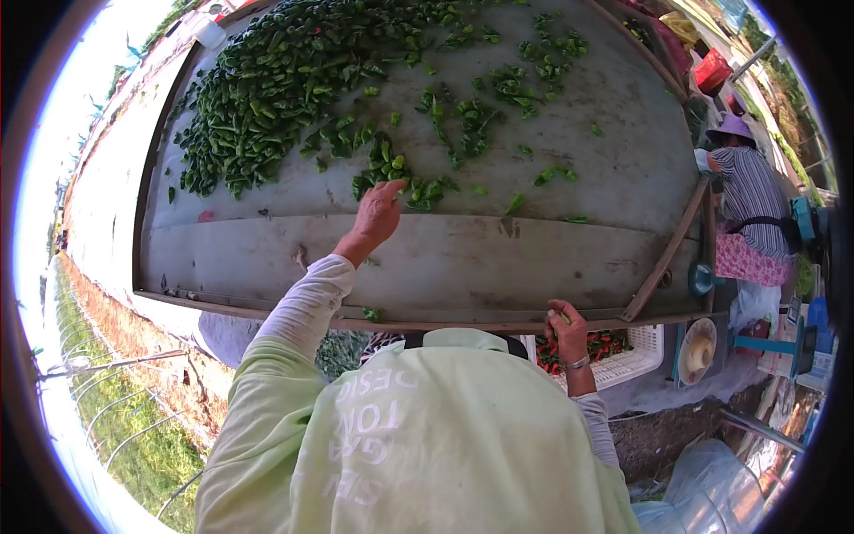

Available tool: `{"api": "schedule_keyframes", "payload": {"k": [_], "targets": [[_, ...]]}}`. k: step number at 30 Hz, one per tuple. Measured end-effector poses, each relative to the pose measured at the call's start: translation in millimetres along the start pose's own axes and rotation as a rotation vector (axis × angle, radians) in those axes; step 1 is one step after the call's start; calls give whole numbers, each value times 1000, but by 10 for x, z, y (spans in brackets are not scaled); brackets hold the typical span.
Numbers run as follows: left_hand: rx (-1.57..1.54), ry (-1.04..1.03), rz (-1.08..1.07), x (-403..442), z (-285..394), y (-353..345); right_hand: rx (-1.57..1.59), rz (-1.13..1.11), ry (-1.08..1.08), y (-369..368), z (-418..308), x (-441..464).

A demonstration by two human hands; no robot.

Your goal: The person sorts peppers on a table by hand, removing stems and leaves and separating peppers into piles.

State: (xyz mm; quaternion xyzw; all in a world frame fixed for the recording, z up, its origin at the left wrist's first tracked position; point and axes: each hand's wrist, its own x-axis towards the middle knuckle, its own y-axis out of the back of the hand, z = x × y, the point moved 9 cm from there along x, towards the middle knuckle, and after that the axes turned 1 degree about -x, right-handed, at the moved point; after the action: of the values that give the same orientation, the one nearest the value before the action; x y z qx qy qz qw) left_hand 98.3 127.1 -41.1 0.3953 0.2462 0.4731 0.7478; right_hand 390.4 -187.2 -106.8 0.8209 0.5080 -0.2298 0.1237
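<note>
Left hand (379, 216) at green peppers (386, 165); right hand (570, 335) near white crate (642, 362)

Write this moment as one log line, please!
left hand: at green peppers | right hand: holding something green, near white crate | red peppers: in crate

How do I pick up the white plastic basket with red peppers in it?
Probably by the top rim of the white plastic rectangular basket at its right end, coming from the right: that end's rim shows uncovered, while the table's brown wooden edge hides the far side and the bare right hand blocks the left.
</note>
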Motion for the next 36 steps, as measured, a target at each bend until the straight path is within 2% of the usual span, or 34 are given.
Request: {"api": "schedule_keyframes", "payload": {"k": [4,5,7,11,13,14,16,17,19,21,24,29,33,35,36], "targets": [[51,-73,8,490,-221,-18,-43,58,-5,-99,131,-157],[-9,-30,67,568,-312,51,-45,69,-11,-107,159,-220],[-110,10,151,704,-492,160,-20,223,-121,9,293,-349],[-201,18,153,724,-502,270,72,326,-231,-4,451,-490],[-65,-60,90,671,-351,177,69,339,-239,-108,443,-492],[-74,-57,82,638,-290,135,69,343,-239,-155,430,-492],[181,-60,73,605,-111,46,19,329,-248,-319,321,-464],[175,-56,71,631,-69,-1,-25,306,-253,-397,276,-442],[329,13,-21,719,-109,-148,-71,278,-238,-488,232,-390],[358,4,-60,767,-113,-202,-167,221,-204,-577,168,-317],[371,-20,-109,710,-182,-234,-105,193,-190,-658,124,-260],[256,-52,-74,515,-224,-210,-97,184,-161,-759,49,-222],[153,-77,48,440,-235,-49,-110,161,-161,-841,39,-188],[-352,118,25,443,-427,-25,-109,137,-119,-898,-22,-130],[-351,111,28,408,-420,-2,-106,139,-113,-941,-79,-112]]}}
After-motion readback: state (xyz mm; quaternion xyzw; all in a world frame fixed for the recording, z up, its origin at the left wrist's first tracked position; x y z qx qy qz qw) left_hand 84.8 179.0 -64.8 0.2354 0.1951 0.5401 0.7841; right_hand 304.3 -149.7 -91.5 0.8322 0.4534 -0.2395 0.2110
